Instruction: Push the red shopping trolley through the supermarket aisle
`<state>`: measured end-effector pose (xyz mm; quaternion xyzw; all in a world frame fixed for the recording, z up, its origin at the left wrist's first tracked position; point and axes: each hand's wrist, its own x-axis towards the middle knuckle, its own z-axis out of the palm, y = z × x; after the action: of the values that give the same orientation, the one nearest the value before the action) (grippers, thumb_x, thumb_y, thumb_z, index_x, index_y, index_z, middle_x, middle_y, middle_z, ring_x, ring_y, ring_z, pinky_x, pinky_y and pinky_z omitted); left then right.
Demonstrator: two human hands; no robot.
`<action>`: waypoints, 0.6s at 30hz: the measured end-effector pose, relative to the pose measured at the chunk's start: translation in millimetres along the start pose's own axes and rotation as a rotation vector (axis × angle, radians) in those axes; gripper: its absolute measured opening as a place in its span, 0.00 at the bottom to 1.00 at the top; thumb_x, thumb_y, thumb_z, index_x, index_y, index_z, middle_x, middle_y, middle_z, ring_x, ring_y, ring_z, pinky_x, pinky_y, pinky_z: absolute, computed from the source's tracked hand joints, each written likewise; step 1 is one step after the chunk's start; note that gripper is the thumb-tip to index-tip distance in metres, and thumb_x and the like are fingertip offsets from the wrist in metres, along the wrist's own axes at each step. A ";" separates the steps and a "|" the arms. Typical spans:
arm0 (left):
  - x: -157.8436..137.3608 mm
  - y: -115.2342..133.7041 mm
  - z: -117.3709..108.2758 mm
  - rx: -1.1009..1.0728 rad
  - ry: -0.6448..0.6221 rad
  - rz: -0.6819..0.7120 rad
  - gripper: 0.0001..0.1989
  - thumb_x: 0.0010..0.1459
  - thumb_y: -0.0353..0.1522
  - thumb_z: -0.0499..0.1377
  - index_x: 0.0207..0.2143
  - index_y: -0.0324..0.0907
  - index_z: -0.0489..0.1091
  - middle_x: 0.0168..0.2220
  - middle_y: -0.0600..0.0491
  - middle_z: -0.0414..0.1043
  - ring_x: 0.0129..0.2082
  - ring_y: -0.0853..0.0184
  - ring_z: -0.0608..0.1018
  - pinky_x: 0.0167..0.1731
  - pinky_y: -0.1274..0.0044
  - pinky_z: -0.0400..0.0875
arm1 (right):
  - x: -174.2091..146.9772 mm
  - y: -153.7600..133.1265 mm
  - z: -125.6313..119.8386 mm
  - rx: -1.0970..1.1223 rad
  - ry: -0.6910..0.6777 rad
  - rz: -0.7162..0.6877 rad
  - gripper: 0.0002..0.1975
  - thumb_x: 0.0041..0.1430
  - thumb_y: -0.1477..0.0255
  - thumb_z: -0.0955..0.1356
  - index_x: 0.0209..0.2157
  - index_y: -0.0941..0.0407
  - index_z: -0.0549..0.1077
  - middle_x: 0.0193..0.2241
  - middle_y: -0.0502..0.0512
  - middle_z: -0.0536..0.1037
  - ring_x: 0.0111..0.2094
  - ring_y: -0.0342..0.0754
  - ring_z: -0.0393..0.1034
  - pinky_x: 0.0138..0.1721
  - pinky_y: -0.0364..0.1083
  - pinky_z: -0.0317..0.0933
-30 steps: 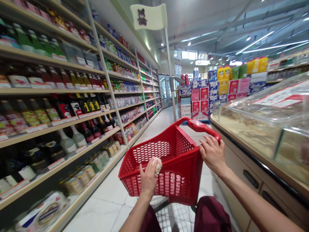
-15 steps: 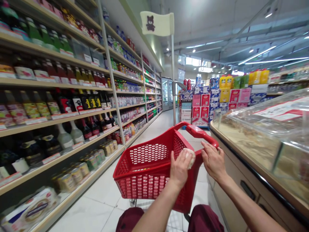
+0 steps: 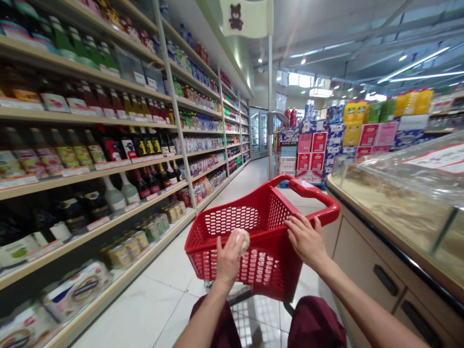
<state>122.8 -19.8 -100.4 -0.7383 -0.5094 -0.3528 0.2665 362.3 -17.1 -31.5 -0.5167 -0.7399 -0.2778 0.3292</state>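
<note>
A red plastic shopping cart (image 3: 277, 237) with perforated basket walls stands side-on in front of my knees. My left hand (image 3: 229, 261) holds a wadded white cloth (image 3: 242, 240) against the upper edge of the near side wall, its fingers laid over the cloth. My right hand (image 3: 307, 240) grips the top edge of the cart near the handle end, fingers hooked over the rim and thumb raised. Just above it curves the thick red handle (image 3: 315, 193), which neither hand touches. The palms and the cart's inner floor are mostly hidden.
Shelves of bottles and cans (image 3: 108, 166) line the left side. A glass-topped display counter (image 3: 391, 208) runs close on the right. Ahead are stacked drink boxes (image 3: 311, 150) and a pole (image 3: 270, 96) bearing a bear flag (image 3: 250, 19). White floor tiles (image 3: 155, 295) lie underneath.
My left hand has slid the cloth leftward along the near rim, away from the handle end. My right hand has moved from the handle down to the basket rim. The view has shifted slightly.
</note>
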 end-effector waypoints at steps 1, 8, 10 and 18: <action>-8.6 -15.8 -3.6 0.047 0.006 -0.056 0.22 0.54 0.22 0.45 0.50 0.45 0.60 0.52 0.49 0.63 0.51 0.68 0.66 0.57 0.63 0.36 | 0.0 -0.2 1.9 -0.010 -0.001 0.007 0.14 0.58 0.70 0.58 0.41 0.54 0.71 0.43 0.54 0.73 0.49 0.53 0.59 0.53 0.58 0.36; -16.9 -26.1 -8.9 0.058 -0.059 0.019 0.23 0.54 0.23 0.46 0.52 0.47 0.58 0.54 0.50 0.60 0.53 0.68 0.64 0.57 0.63 0.38 | -3.7 -14.7 6.8 -0.058 -0.009 0.029 0.15 0.58 0.69 0.58 0.42 0.55 0.71 0.44 0.56 0.72 0.50 0.53 0.57 0.53 0.57 0.37; -22.0 -38.3 -12.8 0.071 -0.084 -0.034 0.23 0.54 0.23 0.45 0.51 0.48 0.59 0.54 0.50 0.60 0.53 0.68 0.65 0.57 0.63 0.38 | -4.7 -14.3 6.1 -0.045 -0.005 0.001 0.14 0.58 0.70 0.58 0.42 0.54 0.70 0.44 0.55 0.73 0.50 0.52 0.58 0.53 0.56 0.37; -46.2 -86.4 -28.6 0.151 -0.166 -0.245 0.24 0.52 0.22 0.44 0.51 0.45 0.59 0.54 0.47 0.59 0.54 0.66 0.63 0.56 0.60 0.40 | -5.9 -16.8 9.2 -0.064 0.029 0.040 0.14 0.57 0.69 0.59 0.41 0.56 0.71 0.43 0.57 0.72 0.49 0.54 0.58 0.53 0.58 0.37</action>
<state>23.8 -38.1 -116.7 -0.6751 -0.6411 -0.2810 0.2330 346.1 -18.8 -43.0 -0.5375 -0.7155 -0.3021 0.3286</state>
